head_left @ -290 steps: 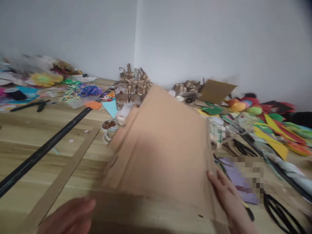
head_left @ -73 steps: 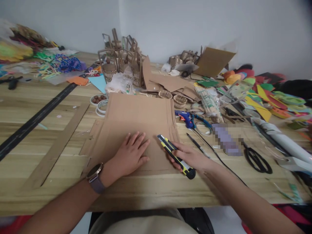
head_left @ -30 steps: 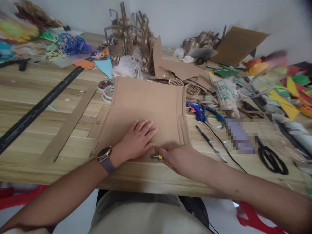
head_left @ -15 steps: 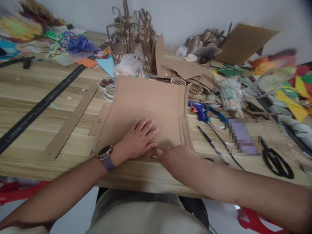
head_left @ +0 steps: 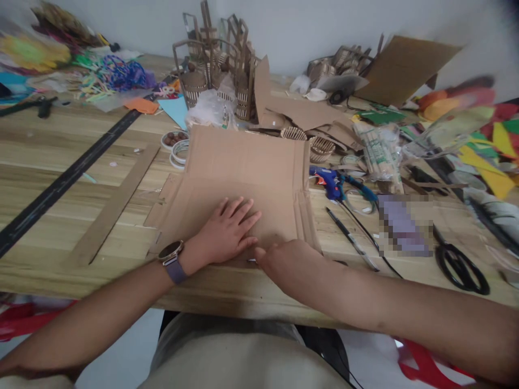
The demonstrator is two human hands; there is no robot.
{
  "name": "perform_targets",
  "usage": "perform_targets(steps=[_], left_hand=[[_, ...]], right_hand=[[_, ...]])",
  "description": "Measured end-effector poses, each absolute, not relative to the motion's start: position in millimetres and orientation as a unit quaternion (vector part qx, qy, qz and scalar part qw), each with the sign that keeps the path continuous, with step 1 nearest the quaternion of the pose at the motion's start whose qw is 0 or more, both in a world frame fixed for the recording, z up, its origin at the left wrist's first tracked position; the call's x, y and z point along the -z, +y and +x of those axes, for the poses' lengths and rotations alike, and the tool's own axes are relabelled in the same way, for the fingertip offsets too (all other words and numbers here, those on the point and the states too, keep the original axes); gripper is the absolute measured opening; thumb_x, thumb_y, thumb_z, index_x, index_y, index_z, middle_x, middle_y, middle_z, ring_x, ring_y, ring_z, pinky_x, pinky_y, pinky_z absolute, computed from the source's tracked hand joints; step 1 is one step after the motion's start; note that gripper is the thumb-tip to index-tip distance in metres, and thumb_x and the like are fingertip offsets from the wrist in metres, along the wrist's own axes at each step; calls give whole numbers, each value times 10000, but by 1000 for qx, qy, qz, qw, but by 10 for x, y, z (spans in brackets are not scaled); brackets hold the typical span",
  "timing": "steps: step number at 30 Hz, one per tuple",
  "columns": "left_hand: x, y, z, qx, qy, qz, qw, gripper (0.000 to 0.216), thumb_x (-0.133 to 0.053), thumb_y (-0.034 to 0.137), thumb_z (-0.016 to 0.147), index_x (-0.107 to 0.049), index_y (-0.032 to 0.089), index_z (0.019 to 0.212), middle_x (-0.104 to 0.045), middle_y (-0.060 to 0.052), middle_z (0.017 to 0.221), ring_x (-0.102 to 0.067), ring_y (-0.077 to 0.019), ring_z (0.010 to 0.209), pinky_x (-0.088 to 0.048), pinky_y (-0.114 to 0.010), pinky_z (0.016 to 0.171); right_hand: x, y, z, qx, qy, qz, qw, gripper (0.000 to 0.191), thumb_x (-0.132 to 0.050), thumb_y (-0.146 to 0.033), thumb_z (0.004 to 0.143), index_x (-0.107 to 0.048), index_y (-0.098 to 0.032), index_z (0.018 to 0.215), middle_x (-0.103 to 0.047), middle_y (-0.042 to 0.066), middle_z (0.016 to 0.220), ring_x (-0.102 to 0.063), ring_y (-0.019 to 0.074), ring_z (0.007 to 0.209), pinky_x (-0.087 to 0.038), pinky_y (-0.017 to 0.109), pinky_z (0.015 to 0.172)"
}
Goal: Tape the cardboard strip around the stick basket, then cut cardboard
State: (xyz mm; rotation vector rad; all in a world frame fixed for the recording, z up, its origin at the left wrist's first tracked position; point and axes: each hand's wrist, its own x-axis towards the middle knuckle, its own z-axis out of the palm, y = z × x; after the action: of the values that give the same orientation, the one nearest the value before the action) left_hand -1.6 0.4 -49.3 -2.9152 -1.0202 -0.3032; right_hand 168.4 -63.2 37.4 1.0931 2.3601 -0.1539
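Pins centre-frame cardboard [head_left: 247, 156] under splayed left hand [head_left: 227, 229], clasps mostly hidden utility knife [head_left: 252, 261] in right hand [head_left: 288, 266]; could nick left thumb [head_left: 248, 243] by slipping.

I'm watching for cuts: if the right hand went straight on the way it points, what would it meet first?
Probably the left hand, thumb side first: it rests on the cardboard just ahead of the right hand, though depth is unclear.

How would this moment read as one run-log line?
left hand: spread flat on cardboard | right hand: closed around box cutter, mostly hidden, tip by cardboard's near edge | hot-glue gun: right of cardboard
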Motion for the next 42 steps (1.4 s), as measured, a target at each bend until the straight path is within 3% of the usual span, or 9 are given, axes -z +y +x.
perform_targets(steps=[12,25,32,42], left_hand=[[491,14,-55,96,-321,-942,11,577,-365,534,987,-479,177,1426,-379,-164,1531,-329,-360,1402,-258,-572,1130],[480,-15,-42,95,-323,-942,13,585,-366,538,985,-475,173,1428,-373,-168,1533,-321,-365,1404,-251,-572,1132],[463,-13,-43,90,-321,-943,15,573,-377,515,986,-465,170,1435,-377,-174,1529,-321,-371,1404,-249,-580,1131],[465,-15,-45,91,-322,-942,9,576,-390,519,981,-463,178,1439,-373,-169,1532,-317,-370,1403,-249,-572,1128]], right_hand=[[-273,-650,1805,7,896,368,248,296,-524,-14,856,-602,-132,1116,-726,88,740,-729,231,632,-462,239,460],[-309,-643,1869,6,890,371,264,326,-512,-35,880,-589,-149,1176,-719,78,755,-717,228,599,-389,238,405],[-329,-647,1921,14,882,388,268,237,-542,-31,856,-625,-165,1033,-713,78,743,-724,224,636,-394,223,434],[-247,-681,2039,2,892,383,239,221,-564,-17,830,-602,-167,988,-702,52,710,-697,181,582,-356,201,437]])
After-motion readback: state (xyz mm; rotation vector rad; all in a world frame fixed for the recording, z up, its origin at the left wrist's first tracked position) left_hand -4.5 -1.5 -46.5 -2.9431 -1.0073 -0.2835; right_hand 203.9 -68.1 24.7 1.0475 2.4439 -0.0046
